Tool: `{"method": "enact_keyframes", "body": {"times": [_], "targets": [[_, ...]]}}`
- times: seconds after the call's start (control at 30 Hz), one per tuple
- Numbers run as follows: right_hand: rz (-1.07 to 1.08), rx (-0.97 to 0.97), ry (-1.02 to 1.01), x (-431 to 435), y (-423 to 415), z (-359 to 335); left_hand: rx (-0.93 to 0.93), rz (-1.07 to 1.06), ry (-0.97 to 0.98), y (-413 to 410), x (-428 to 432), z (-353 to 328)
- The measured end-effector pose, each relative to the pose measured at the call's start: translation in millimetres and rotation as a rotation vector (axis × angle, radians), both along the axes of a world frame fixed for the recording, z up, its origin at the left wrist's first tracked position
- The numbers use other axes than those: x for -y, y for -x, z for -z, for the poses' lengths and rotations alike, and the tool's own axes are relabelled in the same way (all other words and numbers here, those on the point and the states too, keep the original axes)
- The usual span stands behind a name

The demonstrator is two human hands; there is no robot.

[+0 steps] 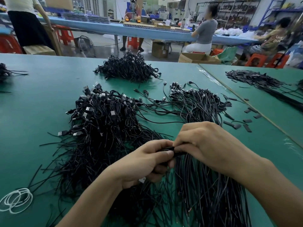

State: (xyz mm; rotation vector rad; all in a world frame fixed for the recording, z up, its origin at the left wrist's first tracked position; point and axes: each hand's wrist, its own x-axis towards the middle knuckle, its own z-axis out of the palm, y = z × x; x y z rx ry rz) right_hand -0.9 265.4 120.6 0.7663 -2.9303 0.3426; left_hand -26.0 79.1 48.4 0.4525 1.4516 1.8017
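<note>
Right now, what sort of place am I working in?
Probably a cable assembly workshop: heaps of black USB cables on a green worktable, left hand and right hand pinching one cable, workers seated at a long blue bench.

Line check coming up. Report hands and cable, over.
Left hand, right hand: both pinch one cable. Cable held over the wire bundle. USB pile at left, nothing in the way.

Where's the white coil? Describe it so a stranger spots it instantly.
On the green table, look at the near left edge, beside the heap of black cables. The white coil lies flat there, the only white, looped thing among straight black wires.
</note>
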Motion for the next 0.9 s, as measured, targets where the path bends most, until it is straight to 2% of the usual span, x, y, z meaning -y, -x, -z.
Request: {"method": "enact_keyframes", "body": {"times": [0.1,0.2,0.47,0.63,0.73,0.9], "targets": [[-0.013,-0.006,-0.016,-1.3,0.6,1.4,-0.227,-0.059,0.114,-2.1,-2.1,3.1],[-0.030,0.013,-0.010,-2.2,1.6,1.8,-0.449,-0.006,0.208,-2.2,0.4,1.5],[-0.030,0.106,0.079,-2.0,4.1,7.6,-0.724,-0.070,0.347,-1.4,-2.6,9.5],[-0.034,0.147,0.122,-1.4,4.0,12.7,-0.710,-0.050,0.407,0.7,-2.1,14.0],[-0.056,0.177,0.171,2.3,3.4,12.7,-0.630,-0.026,0.359,1.5,-2.4,16.3],[-0.032,0.163,0.136,3.6,4.0,15.8,-0.535,-0.002,0.294,1.4,-3.7,14.9]]}}
